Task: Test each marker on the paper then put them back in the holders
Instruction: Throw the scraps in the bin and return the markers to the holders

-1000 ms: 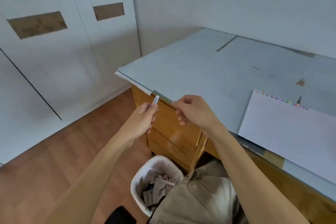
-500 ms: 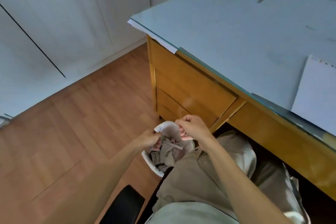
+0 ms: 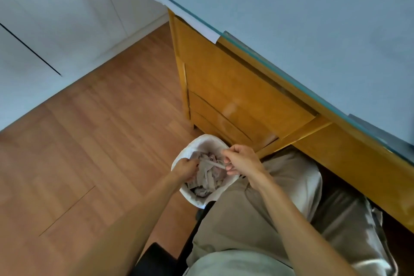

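Both my hands hang over a white waste bin point(image 3: 202, 142) on the floor beside my knee. A thin pale marker point(image 3: 212, 163) lies level between them, just above the crumpled scraps in the bin. The curled fingers of my left hand point(image 3: 187, 169) close around its left end. At its right end, my right hand point(image 3: 243, 159) pinches it with the fingertips. The test paper and the marker holders are out of view.
A wooden desk point(image 3: 235, 87) with drawers and a glass top point(image 3: 291, 6) stands right behind the bin. Wood floor point(image 3: 89, 141) spreads to the left, with white cabinet doors point(image 3: 44, 18) beyond. My legs and a dark chair edge point(image 3: 154, 257) fill the bottom.
My view has dropped from the desk top to the floor. Both hands came down from desk-edge height with the marker and now hover over the bin.
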